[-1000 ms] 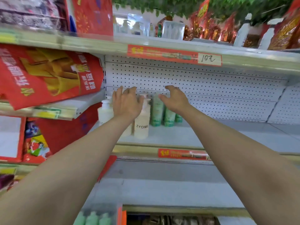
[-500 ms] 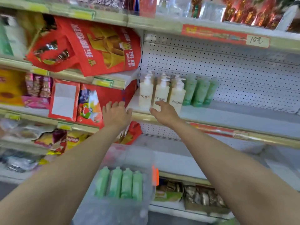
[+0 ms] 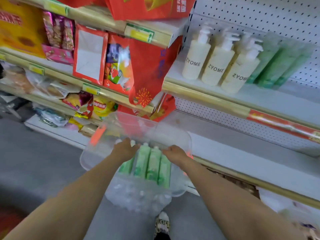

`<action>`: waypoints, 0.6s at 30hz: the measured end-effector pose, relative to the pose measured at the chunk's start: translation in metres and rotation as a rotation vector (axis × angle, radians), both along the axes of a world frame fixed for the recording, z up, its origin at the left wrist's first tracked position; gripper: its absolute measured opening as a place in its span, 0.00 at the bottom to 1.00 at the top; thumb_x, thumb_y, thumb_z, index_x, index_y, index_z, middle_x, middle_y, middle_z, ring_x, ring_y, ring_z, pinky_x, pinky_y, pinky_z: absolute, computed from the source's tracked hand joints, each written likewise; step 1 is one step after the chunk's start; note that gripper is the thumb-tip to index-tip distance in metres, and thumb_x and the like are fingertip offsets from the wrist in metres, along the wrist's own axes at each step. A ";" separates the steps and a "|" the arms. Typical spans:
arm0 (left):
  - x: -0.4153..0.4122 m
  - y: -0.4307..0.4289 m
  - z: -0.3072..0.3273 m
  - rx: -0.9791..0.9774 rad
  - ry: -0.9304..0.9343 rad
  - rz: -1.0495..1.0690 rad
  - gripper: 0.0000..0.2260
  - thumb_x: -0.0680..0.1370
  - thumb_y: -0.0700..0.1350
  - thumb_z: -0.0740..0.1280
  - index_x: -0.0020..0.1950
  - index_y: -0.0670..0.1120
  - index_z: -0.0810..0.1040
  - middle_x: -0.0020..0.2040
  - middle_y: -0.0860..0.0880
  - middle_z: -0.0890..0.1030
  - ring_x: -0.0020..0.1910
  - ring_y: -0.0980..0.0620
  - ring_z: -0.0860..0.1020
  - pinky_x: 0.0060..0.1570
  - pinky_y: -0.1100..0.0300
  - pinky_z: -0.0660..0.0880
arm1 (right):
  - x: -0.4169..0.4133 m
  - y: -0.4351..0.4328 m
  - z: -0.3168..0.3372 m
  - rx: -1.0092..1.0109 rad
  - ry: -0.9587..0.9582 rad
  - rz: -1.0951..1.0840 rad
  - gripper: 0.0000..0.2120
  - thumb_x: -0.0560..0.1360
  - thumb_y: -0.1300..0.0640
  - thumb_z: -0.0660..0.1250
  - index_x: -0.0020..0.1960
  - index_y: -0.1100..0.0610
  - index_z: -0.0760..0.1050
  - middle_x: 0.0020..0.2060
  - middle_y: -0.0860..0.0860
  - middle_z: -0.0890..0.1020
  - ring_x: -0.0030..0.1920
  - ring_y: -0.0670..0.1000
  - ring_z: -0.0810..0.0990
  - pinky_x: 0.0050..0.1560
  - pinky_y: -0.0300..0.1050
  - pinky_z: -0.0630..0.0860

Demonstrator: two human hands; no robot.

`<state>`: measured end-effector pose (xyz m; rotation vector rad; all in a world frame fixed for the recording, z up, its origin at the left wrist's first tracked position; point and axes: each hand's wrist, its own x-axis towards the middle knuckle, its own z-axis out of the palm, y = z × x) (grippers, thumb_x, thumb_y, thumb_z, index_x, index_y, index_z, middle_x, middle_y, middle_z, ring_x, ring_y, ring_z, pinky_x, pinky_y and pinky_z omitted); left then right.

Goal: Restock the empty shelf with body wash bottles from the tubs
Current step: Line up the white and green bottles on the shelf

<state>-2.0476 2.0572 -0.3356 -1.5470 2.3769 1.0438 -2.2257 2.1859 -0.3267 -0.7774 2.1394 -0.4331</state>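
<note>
A clear plastic tub (image 3: 110,134) stands on the floor below the shelves and holds several green body wash bottles (image 3: 152,163) lying side by side. My left hand (image 3: 125,148) hovers over the leftmost bottles, fingers apart, holding nothing. My right hand (image 3: 174,153) reaches down at the tub's right side, over the rightmost bottle, fingers loosely spread. On the white shelf (image 3: 270,101) above stand three cream ZYOME pump bottles (image 3: 214,66) and, to their right, blurred green bottles (image 3: 277,64).
Snack bags and red gift bags (image 3: 143,63) fill the shelves to the left. A lower white shelf (image 3: 242,149) runs behind the tub. A second clear tub (image 3: 138,198) with small white-capped items sits under the first. My shoe (image 3: 161,224) is on the grey floor.
My head has tilted down from the shelf toward the tub. Both hands have dropped from the shelf's front edge down to the green bottles in the tub.
</note>
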 end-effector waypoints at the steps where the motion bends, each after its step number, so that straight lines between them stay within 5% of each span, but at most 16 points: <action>1: -0.002 0.001 -0.008 0.048 -0.011 0.011 0.30 0.82 0.58 0.59 0.76 0.39 0.62 0.75 0.40 0.67 0.72 0.42 0.67 0.67 0.54 0.64 | -0.001 -0.001 -0.015 0.024 -0.037 -0.036 0.08 0.79 0.46 0.64 0.48 0.51 0.73 0.43 0.50 0.74 0.45 0.52 0.77 0.41 0.39 0.68; 4: -0.011 -0.001 -0.033 0.143 -0.039 0.062 0.30 0.82 0.57 0.60 0.76 0.39 0.62 0.74 0.40 0.68 0.70 0.42 0.69 0.63 0.57 0.66 | -0.005 -0.004 -0.054 0.114 -0.124 -0.125 0.15 0.77 0.45 0.67 0.38 0.50 0.66 0.35 0.48 0.68 0.34 0.47 0.68 0.33 0.39 0.65; 9: -0.017 -0.008 -0.069 0.264 -0.067 0.188 0.34 0.79 0.59 0.63 0.77 0.40 0.60 0.74 0.40 0.68 0.70 0.41 0.70 0.66 0.55 0.67 | -0.014 -0.015 -0.105 0.259 -0.237 -0.172 0.15 0.76 0.47 0.69 0.52 0.59 0.77 0.37 0.54 0.75 0.44 0.56 0.75 0.41 0.43 0.70; 14: -0.012 -0.023 -0.127 0.307 -0.053 0.327 0.45 0.63 0.75 0.66 0.70 0.47 0.70 0.63 0.42 0.79 0.59 0.41 0.77 0.61 0.47 0.73 | -0.018 -0.028 -0.136 0.281 -0.320 -0.244 0.10 0.74 0.49 0.70 0.43 0.56 0.75 0.47 0.53 0.80 0.50 0.54 0.80 0.51 0.43 0.76; 18: -0.009 -0.028 -0.121 0.308 -0.123 0.397 0.36 0.73 0.61 0.70 0.74 0.46 0.63 0.64 0.39 0.75 0.62 0.37 0.75 0.63 0.47 0.71 | -0.030 -0.031 -0.196 0.254 -0.398 -0.364 0.15 0.68 0.55 0.77 0.48 0.62 0.79 0.53 0.62 0.84 0.52 0.60 0.84 0.56 0.59 0.81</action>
